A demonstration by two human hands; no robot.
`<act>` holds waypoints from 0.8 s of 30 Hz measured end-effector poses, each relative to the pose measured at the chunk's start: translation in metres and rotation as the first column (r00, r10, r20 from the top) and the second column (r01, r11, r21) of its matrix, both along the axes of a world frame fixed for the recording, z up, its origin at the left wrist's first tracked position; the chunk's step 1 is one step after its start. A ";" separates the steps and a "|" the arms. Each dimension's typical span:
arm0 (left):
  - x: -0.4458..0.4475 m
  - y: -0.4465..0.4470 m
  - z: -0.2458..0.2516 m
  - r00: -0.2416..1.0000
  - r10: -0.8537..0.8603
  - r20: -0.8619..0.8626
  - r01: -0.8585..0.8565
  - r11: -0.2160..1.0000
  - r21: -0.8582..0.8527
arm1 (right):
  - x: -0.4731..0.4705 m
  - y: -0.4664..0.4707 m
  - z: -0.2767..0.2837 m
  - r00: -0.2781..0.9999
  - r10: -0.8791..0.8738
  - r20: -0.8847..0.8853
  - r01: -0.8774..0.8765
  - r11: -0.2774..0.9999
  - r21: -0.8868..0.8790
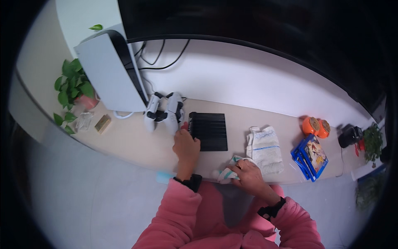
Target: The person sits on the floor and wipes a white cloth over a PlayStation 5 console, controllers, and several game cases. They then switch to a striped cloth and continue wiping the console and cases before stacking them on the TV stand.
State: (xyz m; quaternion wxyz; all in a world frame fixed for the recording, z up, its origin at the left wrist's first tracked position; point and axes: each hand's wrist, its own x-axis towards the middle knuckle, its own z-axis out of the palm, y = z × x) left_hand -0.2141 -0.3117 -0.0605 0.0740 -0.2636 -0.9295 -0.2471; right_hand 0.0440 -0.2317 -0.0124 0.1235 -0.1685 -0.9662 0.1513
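My left hand (187, 146) is at the left edge of a black ribbed plastic stand (211, 132), with its fingertips hidden from view. Just beyond those fingers a small red thing (185, 125) shows, and I cannot tell whether they grip it. Bunched in my right hand (248, 176) is a white cloth with green stripes (228, 174), held at the front edge of the cabinet. A folded white towel with a blue stripe (264, 151) lies just past that hand. White game controllers (164, 113) stand upright beyond my left hand.
A white game console (110, 74) stands at the left, near a potted plant (73, 82) and a small box (103, 124). Rightward are blue game cases (311, 158), orange persimmon-shaped objects (315, 127) and a black device (349, 137). A television (248, 25) overhangs the back.
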 end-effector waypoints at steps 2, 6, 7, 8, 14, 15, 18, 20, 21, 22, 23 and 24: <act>0.006 -0.005 0.000 1.000 -0.006 -0.023 0.006 1.000 0.001 | 0.007 0.012 -0.007 0.998 -0.047 -0.045 0.050 0.995 0.083; 0.005 -0.024 0.001 0.999 -0.045 0.001 0.045 0.999 0.022 | 0.025 0.053 -0.006 0.981 -0.176 -0.077 0.191 0.944 0.268; 0.003 -0.029 0.001 0.997 -0.069 0.035 0.068 0.997 0.021 | 0.026 0.059 -0.004 0.977 -0.205 -0.066 0.215 0.940 0.264; 0.001 -0.033 0.000 0.997 -0.067 0.046 0.066 0.998 0.014 | 0.024 0.060 -0.002 0.970 -0.240 -0.045 0.243 0.937 0.252; 0.000 -0.058 -0.003 0.984 -0.101 0.144 0.094 0.994 0.056 | -0.011 0.053 0.027 0.934 -0.295 -0.201 0.316 0.945 0.081; 0.001 -0.063 -0.003 0.986 -0.114 0.122 0.107 0.992 0.060 | -0.018 0.053 0.032 0.927 -0.297 -0.229 0.318 0.946 0.061; 0.006 -0.078 0.001 0.987 -0.159 0.036 0.155 0.984 0.091 | -0.037 0.055 0.038 0.920 -0.288 -0.268 0.314 0.948 0.060; 0.010 -0.088 0.005 0.983 -0.183 0.004 0.182 0.978 0.105 | -0.044 0.052 0.037 0.922 -0.264 -0.283 0.296 0.952 0.075; 0.011 -0.092 0.007 0.980 -0.197 0.004 0.195 0.975 0.105 | -0.046 0.050 0.036 0.922 -0.271 -0.276 0.300 0.951 0.070; 0.013 -0.097 0.009 0.979 -0.202 0.017 0.199 0.975 0.098 | -0.046 0.048 0.035 0.920 -0.265 -0.290 0.297 0.952 0.071; 0.014 -0.101 0.011 0.977 -0.211 0.037 0.206 0.973 0.104 | -0.045 0.045 0.034 0.920 -0.256 -0.296 0.288 0.955 0.070; 0.014 -0.103 0.013 0.975 -0.213 0.068 0.206 0.973 0.104 | -0.043 0.043 0.033 0.918 -0.289 -0.270 0.298 0.955 -0.008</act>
